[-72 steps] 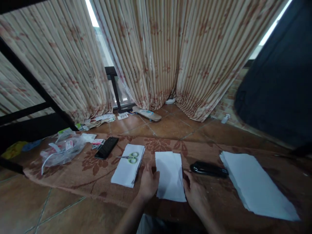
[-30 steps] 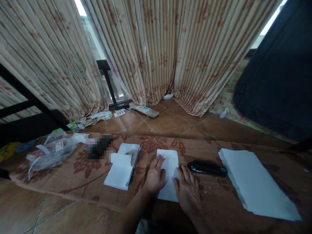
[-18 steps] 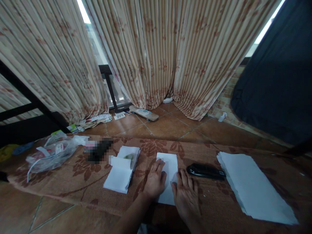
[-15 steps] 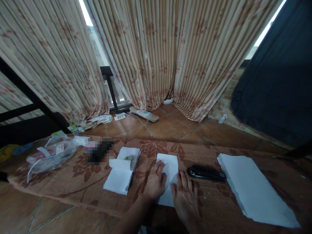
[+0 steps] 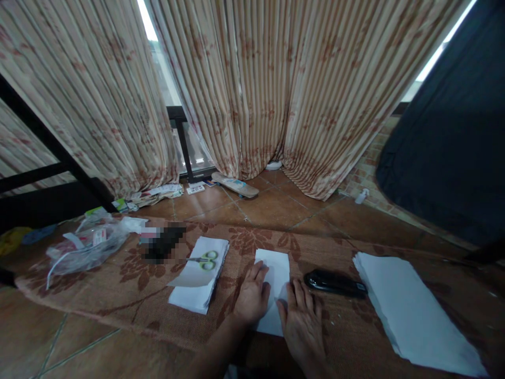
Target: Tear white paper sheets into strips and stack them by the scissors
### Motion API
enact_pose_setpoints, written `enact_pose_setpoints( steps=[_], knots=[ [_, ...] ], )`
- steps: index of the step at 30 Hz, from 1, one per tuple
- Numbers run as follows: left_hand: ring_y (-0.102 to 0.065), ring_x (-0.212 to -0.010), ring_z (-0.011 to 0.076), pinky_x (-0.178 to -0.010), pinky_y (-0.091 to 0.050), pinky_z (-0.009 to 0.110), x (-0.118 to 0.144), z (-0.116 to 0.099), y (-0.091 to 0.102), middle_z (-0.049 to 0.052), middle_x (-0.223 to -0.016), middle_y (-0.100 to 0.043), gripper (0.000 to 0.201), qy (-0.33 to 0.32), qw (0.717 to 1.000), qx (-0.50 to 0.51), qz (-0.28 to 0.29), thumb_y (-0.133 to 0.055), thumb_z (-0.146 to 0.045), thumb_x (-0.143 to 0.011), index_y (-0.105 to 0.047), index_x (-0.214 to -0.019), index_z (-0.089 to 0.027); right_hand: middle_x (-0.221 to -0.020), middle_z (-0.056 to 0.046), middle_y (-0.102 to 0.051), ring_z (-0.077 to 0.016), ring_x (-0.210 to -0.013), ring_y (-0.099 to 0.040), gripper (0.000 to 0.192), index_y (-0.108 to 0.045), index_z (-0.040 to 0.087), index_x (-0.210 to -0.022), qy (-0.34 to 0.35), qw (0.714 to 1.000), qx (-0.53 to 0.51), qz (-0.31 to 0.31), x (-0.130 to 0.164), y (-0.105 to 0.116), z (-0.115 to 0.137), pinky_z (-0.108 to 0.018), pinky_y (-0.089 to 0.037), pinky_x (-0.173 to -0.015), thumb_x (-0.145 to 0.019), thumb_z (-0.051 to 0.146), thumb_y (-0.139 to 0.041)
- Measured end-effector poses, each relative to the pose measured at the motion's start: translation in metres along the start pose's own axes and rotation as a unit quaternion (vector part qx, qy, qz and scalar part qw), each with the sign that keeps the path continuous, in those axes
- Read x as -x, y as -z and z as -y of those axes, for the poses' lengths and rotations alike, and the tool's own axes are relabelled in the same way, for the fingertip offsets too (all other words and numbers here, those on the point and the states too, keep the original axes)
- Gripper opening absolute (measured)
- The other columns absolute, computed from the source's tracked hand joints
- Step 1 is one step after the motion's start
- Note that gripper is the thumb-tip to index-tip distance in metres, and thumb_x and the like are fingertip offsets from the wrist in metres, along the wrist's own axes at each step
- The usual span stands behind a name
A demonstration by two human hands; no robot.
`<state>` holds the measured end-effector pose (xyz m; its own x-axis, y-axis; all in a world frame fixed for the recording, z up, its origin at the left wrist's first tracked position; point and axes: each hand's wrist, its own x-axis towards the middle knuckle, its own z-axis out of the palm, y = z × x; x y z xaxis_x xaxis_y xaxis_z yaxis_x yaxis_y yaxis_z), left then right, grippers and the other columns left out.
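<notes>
A narrow white sheet of paper [image 5: 276,268] lies upright in front of me on the patterned cloth. My left hand [image 5: 252,295] rests on its left edge, fingers stretched out and the thumb on the paper. On the right edge lies my right hand [image 5: 303,316], flat with its fingers spread. Just beyond those fingers is a black stapler-like object [image 5: 335,282]. To the left, green-handled scissors [image 5: 207,260] lie on a stack of narrow white papers [image 5: 189,298], with one loose flap of paper lifted at its left side. A larger stack of white paper [image 5: 418,310] sits at the right.
The brown floral cloth [image 5: 150,305] covers the low surface. A clear plastic bag [image 5: 92,245] and a blurred-out dark item [image 5: 163,243] are at the left. Beyond, a skateboard [image 5: 235,185] and a small bottle [image 5: 361,196] are on the tiled floor, near striped curtains [image 5: 252,95].
The raised flap on the left paper stack has dropped toward the left, uncovering the scissors more. Both hands stay on the narrow sheet, and the view has shifted slightly.
</notes>
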<state>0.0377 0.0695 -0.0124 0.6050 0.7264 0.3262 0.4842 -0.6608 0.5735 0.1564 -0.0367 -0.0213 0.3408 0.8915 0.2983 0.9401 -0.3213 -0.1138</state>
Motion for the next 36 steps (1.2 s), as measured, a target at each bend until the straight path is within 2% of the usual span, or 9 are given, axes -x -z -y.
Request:
enact_pose_setpoints(
  steps=[10,18,23,27,29,31,36],
  knots=[
    [-0.043,-0.126,0.0256,-0.107,-0.038,0.046,-0.001,-0.005,0.003,0.012,-0.137,-0.045,0.038,-0.003,1.000,-0.003,-0.001,-0.046,-0.014,-0.086,-0.051,-0.123,-0.016,-0.139,-0.018,-0.047,-0.0326,-0.130,-0.037,0.050,-0.051,0.012,-0.130,-0.001,1.000,0.009,-0.005,0.000,-0.002,0.000,-0.055,-0.023,-0.105,-0.093,0.040,-0.034],
    [-0.043,-0.125,0.0254,-0.106,-0.039,0.048,-0.001,-0.003,0.002,0.010,-0.135,-0.047,0.034,-0.007,1.000,-0.007,-0.004,-0.046,-0.014,-0.086,-0.054,-0.119,-0.018,-0.137,-0.019,-0.049,-0.0333,-0.131,-0.036,0.052,-0.051,0.009,-0.131,-0.010,1.000,-0.004,0.006,0.000,-0.001,0.002,-0.055,-0.021,-0.106,-0.092,0.040,-0.034],
    [-0.043,-0.126,0.0284,-0.106,-0.036,0.051,0.000,-0.012,0.000,0.013,-0.131,-0.051,0.035,-0.006,0.998,-0.069,0.010,-0.045,-0.015,-0.086,-0.055,-0.119,-0.015,-0.138,-0.019,-0.048,-0.0324,-0.130,-0.038,0.050,-0.051,0.011,-0.131,-0.018,1.000,0.001,0.012,0.000,0.001,0.004,-0.053,-0.021,-0.106,-0.093,0.038,-0.033],
    [-0.040,-0.129,0.0323,-0.108,-0.030,0.055,0.016,-0.023,0.000,0.016,-0.133,-0.050,0.039,0.005,0.994,-0.102,0.022,-0.050,-0.016,-0.082,-0.054,-0.121,-0.014,-0.137,-0.020,-0.048,-0.0343,-0.127,-0.039,0.051,-0.050,0.008,-0.131,0.006,1.000,0.020,0.020,0.001,0.003,0.002,-0.054,-0.021,-0.105,-0.091,0.036,-0.034],
    [-0.038,-0.131,0.0312,-0.109,-0.031,0.053,0.029,-0.027,0.000,0.015,-0.136,-0.048,0.039,-0.008,0.994,-0.100,0.031,-0.049,-0.019,-0.086,-0.052,-0.124,-0.015,-0.137,-0.020,-0.048,-0.0353,-0.126,-0.040,0.051,-0.051,0.006,-0.130,0.017,0.999,0.033,0.016,0.002,0.003,0.001,-0.055,-0.022,-0.104,-0.091,0.034,-0.032],
    [-0.036,-0.133,0.0280,-0.110,-0.032,0.046,0.042,-0.030,0.000,0.014,-0.137,-0.047,0.039,-0.042,0.995,-0.086,0.042,-0.046,-0.020,-0.088,-0.050,-0.126,-0.014,-0.136,-0.020,-0.049,-0.0358,-0.125,-0.041,0.052,-0.052,0.005,-0.128,0.027,0.999,0.041,0.009,0.003,0.003,0.000,-0.055,-0.025,-0.102,-0.091,0.034,-0.030],
    [-0.041,-0.128,0.0248,-0.114,-0.027,0.037,0.054,-0.031,-0.001,0.012,-0.114,-0.060,0.029,-0.062,0.993,-0.074,0.065,-0.047,-0.014,-0.084,-0.058,-0.111,-0.012,-0.133,-0.019,-0.052,-0.0351,-0.121,-0.045,0.053,-0.053,0.009,-0.127,0.048,0.998,0.047,-0.003,0.006,-0.002,-0.007,-0.052,-0.033,-0.096,-0.091,0.039,-0.027]
  ],
)
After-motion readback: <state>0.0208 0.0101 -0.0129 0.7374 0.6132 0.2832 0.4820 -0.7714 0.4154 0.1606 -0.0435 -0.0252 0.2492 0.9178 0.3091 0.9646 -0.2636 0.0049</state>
